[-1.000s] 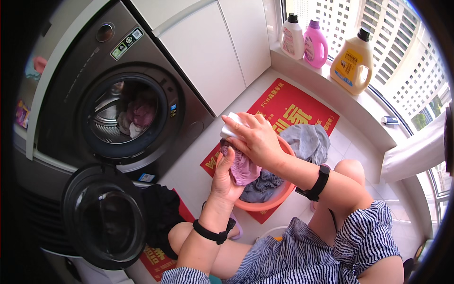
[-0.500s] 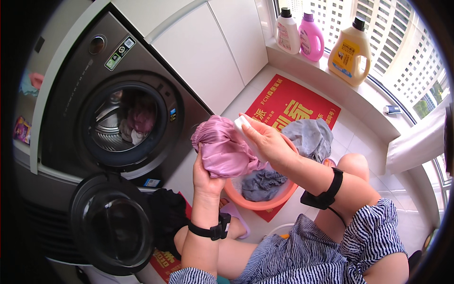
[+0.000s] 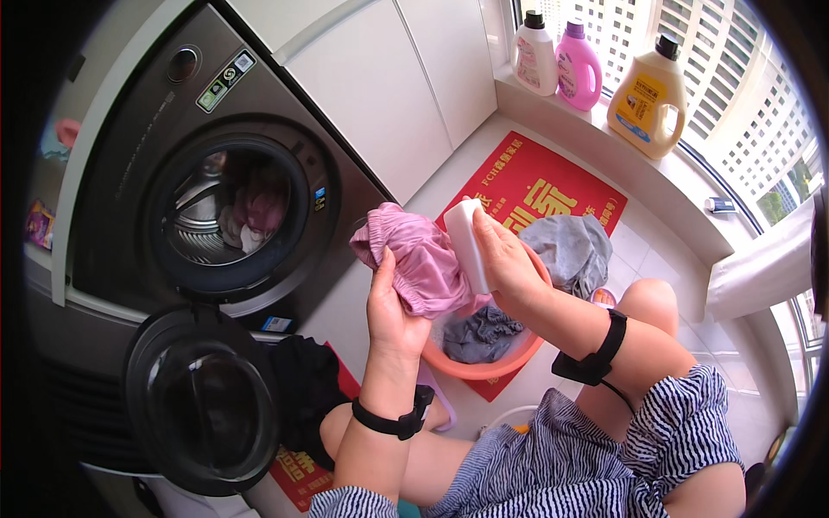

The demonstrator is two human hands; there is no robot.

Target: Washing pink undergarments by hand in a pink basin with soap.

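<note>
My left hand (image 3: 397, 312) is closed on a crumpled pink satin garment (image 3: 416, 259) with a gathered edge, thumb on top. Right beside it, my right hand (image 3: 511, 263) grips a white bar of soap (image 3: 466, 242), its flat side turned toward the pink cloth. Both are held up in front of an orange basin (image 3: 484, 373), which my right forearm partly covers. Inside the basin lies wet-looking blue-grey cloth (image 3: 484, 335). A light grey garment (image 3: 566, 249) is heaped against the basin's far right side.
At left stands a dark front-loading washing machine (image 3: 104, 233), its round door (image 3: 203, 406) swung open and pink and white laundry (image 3: 257, 216) inside. Black cloth (image 3: 302, 388) hangs near the door. A red mat (image 3: 518, 168) lies beyond the basin. Detergent bottles (image 3: 646, 102) line the windowsill.
My right hand has turned and lowered slightly, bringing more of the soap's broad side into view. The pink garment has been shifted and spread lower in my left hand. The whole view has moved a little.
</note>
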